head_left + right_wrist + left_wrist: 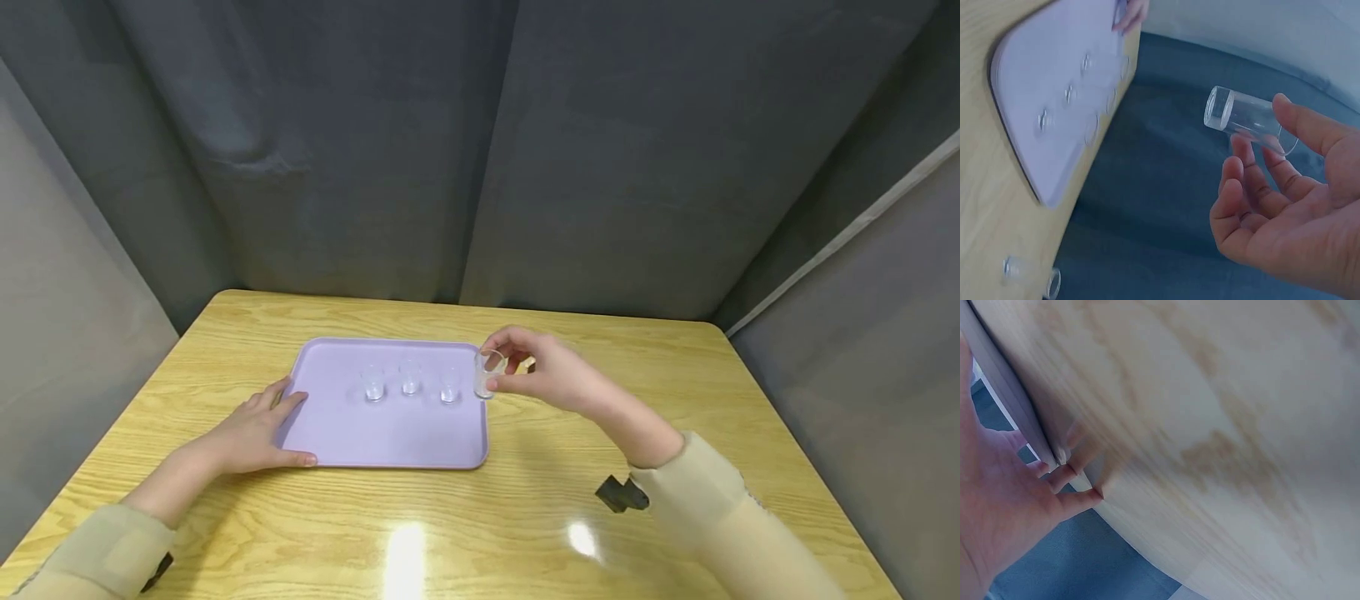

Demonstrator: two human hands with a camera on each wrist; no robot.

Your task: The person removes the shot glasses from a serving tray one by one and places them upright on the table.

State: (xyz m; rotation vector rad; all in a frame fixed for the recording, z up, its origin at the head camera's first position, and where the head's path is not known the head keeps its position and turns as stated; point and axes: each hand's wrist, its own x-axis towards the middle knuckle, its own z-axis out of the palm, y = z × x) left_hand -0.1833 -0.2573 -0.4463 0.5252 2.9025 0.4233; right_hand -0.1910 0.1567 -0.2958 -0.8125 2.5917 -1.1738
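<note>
My right hand (547, 375) pinches a small clear shot glass (483, 383) between thumb and fingers, raised at the right edge of a lilac tray (390, 442). In the right wrist view this held glass (1247, 115) has a thick base pointing away from the palm. Three similar glasses stand on the tray: a left one (373, 387), a middle one (410, 380) and a right one (449, 388). At the tray's left end, my left hand (251, 433) rests with fingers spread, the thumb touching the front rim.
Another clear glass (1030, 275) stands on the wooden table (360, 533) off the tray's right side, mostly behind the right hand in the head view. Dark grey curtains (360, 167) hang behind the table, with lighter panels at both sides.
</note>
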